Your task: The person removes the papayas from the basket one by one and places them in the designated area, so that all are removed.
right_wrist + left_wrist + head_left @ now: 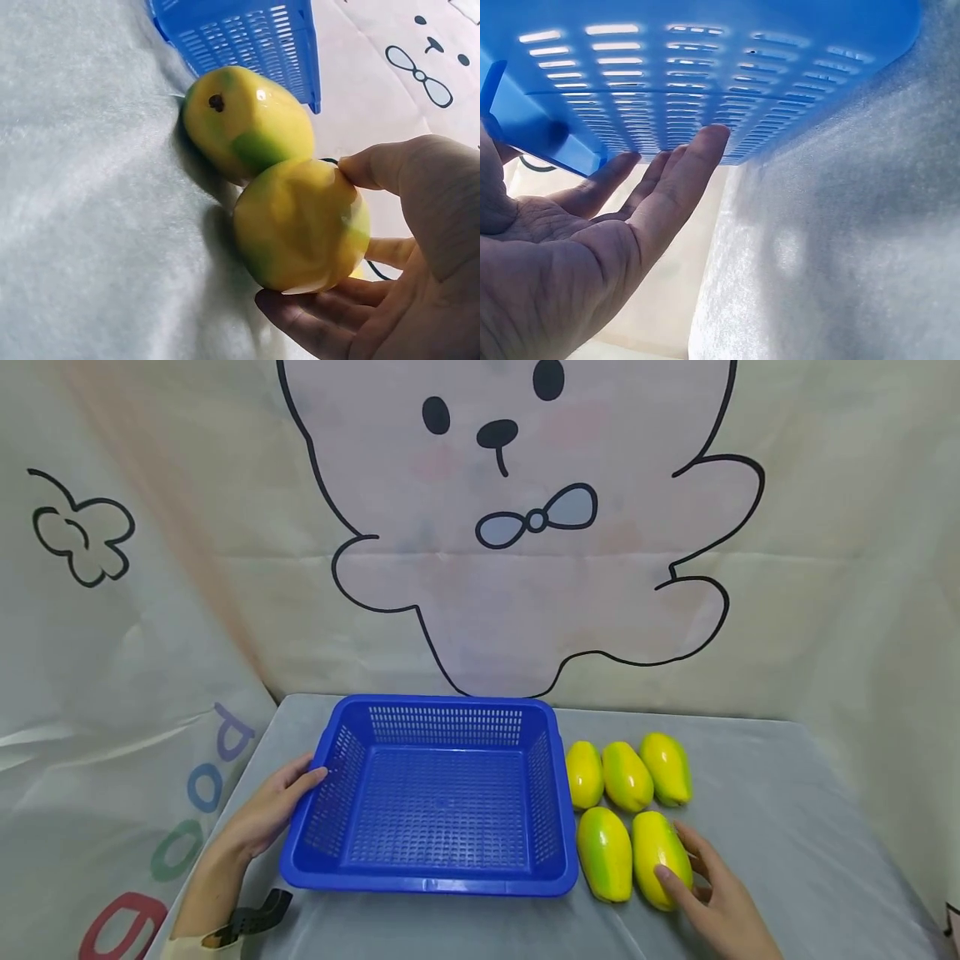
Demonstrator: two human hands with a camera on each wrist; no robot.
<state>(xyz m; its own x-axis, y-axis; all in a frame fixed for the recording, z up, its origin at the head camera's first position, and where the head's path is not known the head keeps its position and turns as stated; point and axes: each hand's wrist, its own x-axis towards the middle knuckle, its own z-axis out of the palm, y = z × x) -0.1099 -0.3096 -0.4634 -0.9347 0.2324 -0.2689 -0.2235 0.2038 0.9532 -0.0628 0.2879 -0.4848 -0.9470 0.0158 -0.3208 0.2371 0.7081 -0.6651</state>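
A blue plastic basket (442, 882) with slotted walls stands on the table with nothing inside it. My left hand (272, 806) holds its left side, thumb over the rim and fingers against the outer wall; the left wrist view shows those fingers (682, 176) along the slots. To the basket's right lie several yellow-green papayas in two rows. Around the front right papaya (660, 860) curls my right hand (716, 893), thumb on the near side and fingers on the far side. In the right wrist view, this papaya (300, 225) overlaps its neighbour (247, 120).
A grey cloth covers the table (757, 802). Behind it hangs a pale curtain (825, 635) with a cartoon bear, and another fabric wall (90, 677) with letters borders the left. A black band (258, 917) is on the left wrist.
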